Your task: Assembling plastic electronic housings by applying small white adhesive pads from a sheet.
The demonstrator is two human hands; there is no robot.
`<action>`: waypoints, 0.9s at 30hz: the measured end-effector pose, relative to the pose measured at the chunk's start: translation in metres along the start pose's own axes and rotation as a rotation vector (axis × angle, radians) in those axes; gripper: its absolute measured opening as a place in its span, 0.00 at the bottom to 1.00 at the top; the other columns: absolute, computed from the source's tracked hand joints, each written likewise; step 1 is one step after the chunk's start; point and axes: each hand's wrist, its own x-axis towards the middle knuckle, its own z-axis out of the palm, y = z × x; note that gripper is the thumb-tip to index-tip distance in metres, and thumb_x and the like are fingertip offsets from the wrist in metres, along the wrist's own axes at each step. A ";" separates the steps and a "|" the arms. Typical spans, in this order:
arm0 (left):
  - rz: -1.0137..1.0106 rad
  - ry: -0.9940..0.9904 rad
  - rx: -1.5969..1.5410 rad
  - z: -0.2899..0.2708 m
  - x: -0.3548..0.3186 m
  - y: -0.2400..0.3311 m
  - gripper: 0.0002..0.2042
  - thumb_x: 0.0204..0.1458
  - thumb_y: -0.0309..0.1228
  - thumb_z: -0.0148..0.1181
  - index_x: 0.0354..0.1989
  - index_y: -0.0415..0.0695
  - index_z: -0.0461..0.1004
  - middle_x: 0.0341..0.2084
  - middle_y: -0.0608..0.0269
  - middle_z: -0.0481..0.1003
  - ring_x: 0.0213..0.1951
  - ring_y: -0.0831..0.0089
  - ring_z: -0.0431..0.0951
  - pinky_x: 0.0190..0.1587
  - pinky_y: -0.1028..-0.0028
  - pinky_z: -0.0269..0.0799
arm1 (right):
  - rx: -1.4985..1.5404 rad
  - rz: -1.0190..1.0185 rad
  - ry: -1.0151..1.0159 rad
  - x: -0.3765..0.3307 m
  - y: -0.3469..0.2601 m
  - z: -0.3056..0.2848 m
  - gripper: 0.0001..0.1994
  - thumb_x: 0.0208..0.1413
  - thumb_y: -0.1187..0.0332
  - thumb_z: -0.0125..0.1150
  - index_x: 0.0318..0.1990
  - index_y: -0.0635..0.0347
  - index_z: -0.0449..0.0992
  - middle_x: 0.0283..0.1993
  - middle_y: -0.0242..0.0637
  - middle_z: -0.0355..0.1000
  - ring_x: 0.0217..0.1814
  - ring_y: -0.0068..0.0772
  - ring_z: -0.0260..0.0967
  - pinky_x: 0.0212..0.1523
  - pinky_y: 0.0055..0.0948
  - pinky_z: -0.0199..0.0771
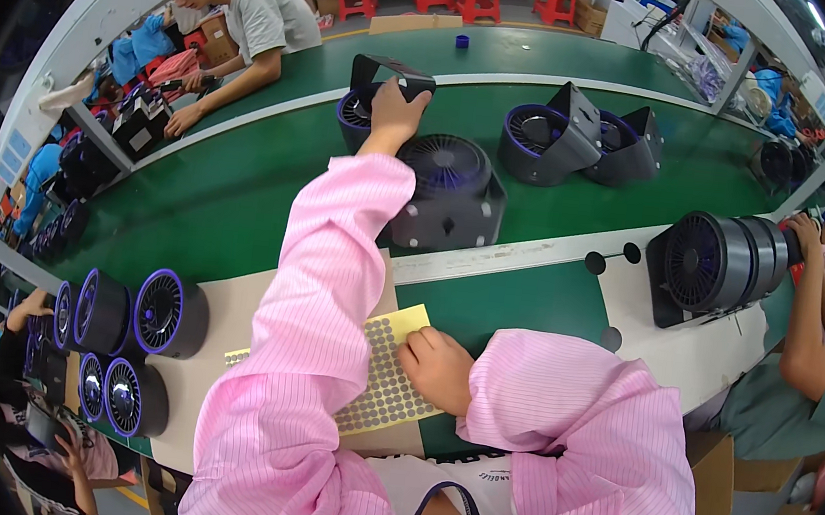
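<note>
Pink striped sleeves fill the lower centre; beyond the pale rail, the green worktop stretches left. A bracketed fan crowds the left forearm, two more upper right. Upper centre, the left hand clasps a purple-rimmed fan's bracket, fingertips hidden. Centre, the right hand's curled fingers touch the yellow dot-sticker sheet; pinching, can't tell.
</note>
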 end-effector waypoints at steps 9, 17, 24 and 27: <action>-0.480 0.116 -0.667 -0.022 0.020 -0.002 0.11 0.53 0.32 0.46 0.34 0.36 0.69 0.28 0.54 0.74 0.31 0.61 0.73 0.36 0.67 0.67 | 0.067 0.032 0.033 0.002 0.004 0.009 0.08 0.37 0.71 0.50 0.28 0.62 0.68 0.29 0.37 0.63 0.34 0.36 0.61 0.36 0.28 0.65; -0.596 0.650 -1.189 -0.170 0.020 0.079 0.11 0.53 0.37 0.47 0.31 0.42 0.69 0.27 0.65 0.72 0.29 0.73 0.72 0.34 0.73 0.67 | 0.029 0.115 -0.111 0.013 0.005 0.019 0.07 0.39 0.73 0.49 0.29 0.63 0.66 0.30 0.40 0.64 0.36 0.40 0.61 0.38 0.31 0.64; -0.481 0.622 -1.027 -0.242 -0.010 0.120 0.13 0.54 0.35 0.44 0.19 0.46 0.61 0.09 0.70 0.57 0.13 0.80 0.54 0.16 0.80 0.49 | 0.337 -0.066 -0.015 0.024 0.036 0.003 0.11 0.38 0.80 0.55 0.33 0.63 0.65 0.33 0.42 0.63 0.36 0.40 0.61 0.39 0.32 0.63; -0.410 0.619 -1.030 -0.254 -0.014 0.106 0.11 0.53 0.34 0.46 0.31 0.38 0.69 0.26 0.64 0.70 0.18 0.79 0.65 0.17 0.80 0.56 | 0.907 0.186 0.090 0.036 0.063 -0.022 0.08 0.46 0.76 0.56 0.35 0.61 0.67 0.32 0.35 0.64 0.36 0.28 0.63 0.37 0.26 0.63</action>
